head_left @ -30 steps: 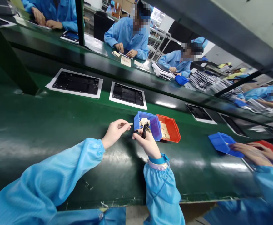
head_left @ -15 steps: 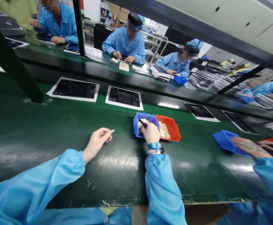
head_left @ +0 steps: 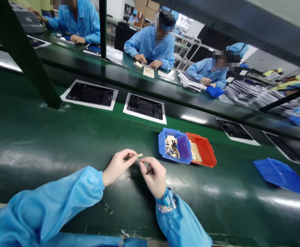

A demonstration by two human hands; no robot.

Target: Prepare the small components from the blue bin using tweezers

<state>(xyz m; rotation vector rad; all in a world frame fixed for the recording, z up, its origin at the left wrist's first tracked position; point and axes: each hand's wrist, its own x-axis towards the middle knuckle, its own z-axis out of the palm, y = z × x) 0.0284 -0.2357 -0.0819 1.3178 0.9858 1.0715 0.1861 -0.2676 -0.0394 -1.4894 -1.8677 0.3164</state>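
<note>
My left hand [head_left: 120, 165] is closed, pinching a small beige strip [head_left: 139, 155] between thumb and fingertips above the green work surface. Close beside it, my right hand [head_left: 153, 175] is closed around a slim black pen-like tool [head_left: 150, 172], mostly hidden in the palm. Its thumb and forefinger come together just right of the strip; whether they touch it or pinch something small, I cannot tell. To their right stands a blue bin [head_left: 182, 145] with beige and black small parts [head_left: 172, 146]. A red bin [head_left: 206, 151] with beige pieces [head_left: 195, 151] adjoins it.
Black flat panels on white sheets lie along the back, two at left [head_left: 90, 95] [head_left: 145, 107] and two at right [head_left: 234, 130] [head_left: 286, 147]. Another blue bin [head_left: 278, 173] sits at right. A green post [head_left: 29, 58] rises at left. Co-workers in blue sit beyond the divider.
My right hand has left the blue bin and come leftward to my left hand, black tool still in it. The view has shifted. A neighbour's hands are gone from the right-hand blue bin.
</note>
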